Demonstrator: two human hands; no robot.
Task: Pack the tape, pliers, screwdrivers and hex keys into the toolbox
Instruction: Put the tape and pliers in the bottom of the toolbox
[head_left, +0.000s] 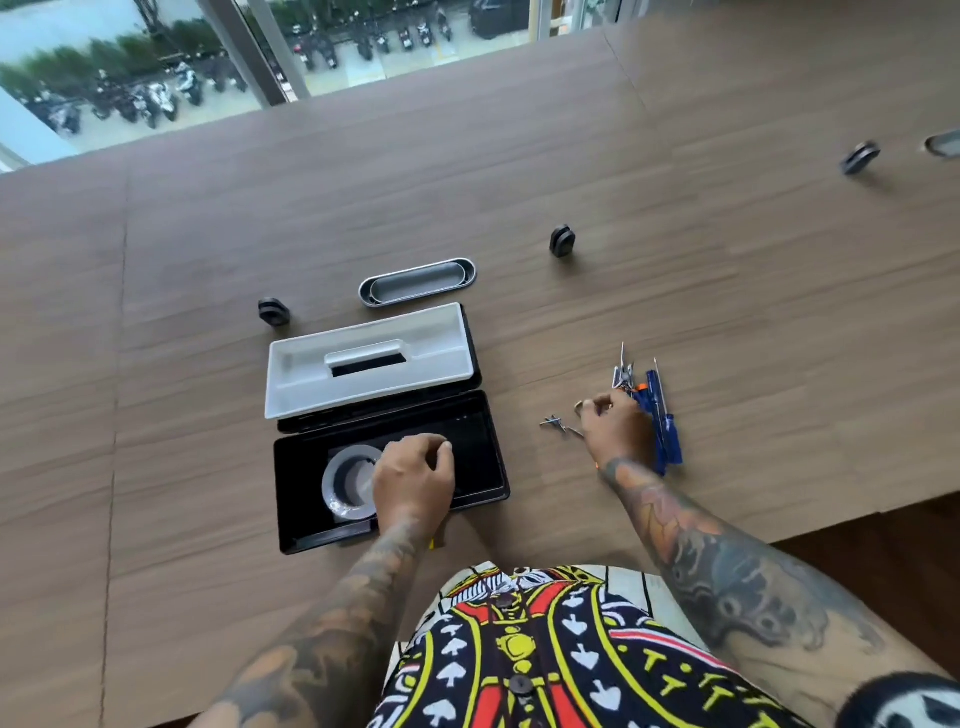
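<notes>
The black toolbox (493, 441) lies open on the wooden table, with its white tray (311, 384) resting on the raised lid. A grey tape roll (337, 480) lies flat in the left half of the box. My left hand (415, 480) hovers over the box's middle, fingers curled, covering the roll's right edge, with nothing visible in it. To the right, my right hand (615, 428) rests on the table, thumb and forefinger pinched on a small hex key (577, 406). More hex keys (558, 425) lie just left of it. Blue screwdrivers (662, 415) and pliers (623, 374) lie beside and partly under that hand.
A grey oval cable grommet (415, 283) is set into the table behind the toolbox. Small black pucks stand at the left (274, 312), centre (562, 240) and far right (860, 157). The table's near edge (831, 525) runs close at right. Windows lie beyond the far edge.
</notes>
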